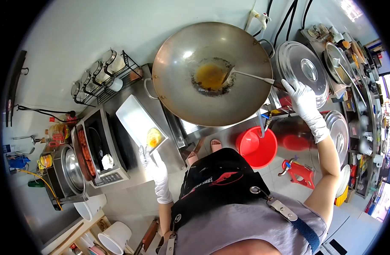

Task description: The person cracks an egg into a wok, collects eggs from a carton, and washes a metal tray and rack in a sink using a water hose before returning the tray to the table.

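My right hand point(303, 100), in a white glove, is closed around the dark handle of a wok spatula point(254, 77). The spatula's blade dips into a shallow pool of yellow-brown oil point(210, 77) at the bottom of a large wok point(178, 59). Also gloved, my left hand point(154, 166) has its fingers stretched out at the near end of a white rectangular tray point(135, 117); whether they press on its rim is hard to see. What looks like a fried egg point(154, 137) with an orange yolk lies in that end of the tray, right by my left fingertips.
A rack of jars point(103, 78) stands behind the tray, and a toaster oven point(103, 146) left of it. On the right are a large lidded pot point(303, 63), a red bucket point(257, 146) below the wok, and a red stool point(299, 172). White bins point(115, 237) stand at lower left.
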`<state>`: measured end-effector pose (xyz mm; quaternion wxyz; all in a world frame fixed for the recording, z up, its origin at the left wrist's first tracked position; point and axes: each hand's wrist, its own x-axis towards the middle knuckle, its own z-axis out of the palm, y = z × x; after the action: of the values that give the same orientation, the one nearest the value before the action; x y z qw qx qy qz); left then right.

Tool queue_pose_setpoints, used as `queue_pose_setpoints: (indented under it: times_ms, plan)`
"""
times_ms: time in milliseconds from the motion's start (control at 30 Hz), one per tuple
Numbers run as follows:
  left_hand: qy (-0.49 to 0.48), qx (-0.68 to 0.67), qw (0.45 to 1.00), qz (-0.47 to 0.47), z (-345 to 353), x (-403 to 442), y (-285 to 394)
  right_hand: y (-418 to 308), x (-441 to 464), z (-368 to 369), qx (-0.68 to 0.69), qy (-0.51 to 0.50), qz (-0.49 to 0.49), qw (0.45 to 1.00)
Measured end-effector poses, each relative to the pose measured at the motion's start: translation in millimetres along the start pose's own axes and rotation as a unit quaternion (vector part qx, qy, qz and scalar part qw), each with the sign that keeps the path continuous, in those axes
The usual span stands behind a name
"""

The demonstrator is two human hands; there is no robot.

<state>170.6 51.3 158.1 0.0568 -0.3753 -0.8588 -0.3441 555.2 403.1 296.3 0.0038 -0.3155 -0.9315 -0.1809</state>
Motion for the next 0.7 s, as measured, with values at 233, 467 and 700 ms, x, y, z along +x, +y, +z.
queue_pose_setpoints:
  times_ms: [233, 467, 700]
  plan:
    - [0.001, 0.004, 1.0, -0.007, -4, 0, 0, -7, 1, 1, 0.022, 0.021, -0.01, 0.999]
    - [-0.007, 0.033, 0.999, -0.011, -11, 4, -2, -25, 12, 13, 0.009, 0.051, -0.014, 0.999]
    - [-0.013, -0.007, 0.999, -0.034, -22, 3, -5, -47, 34, 31, -0.005, 0.075, -0.013, 0.997]
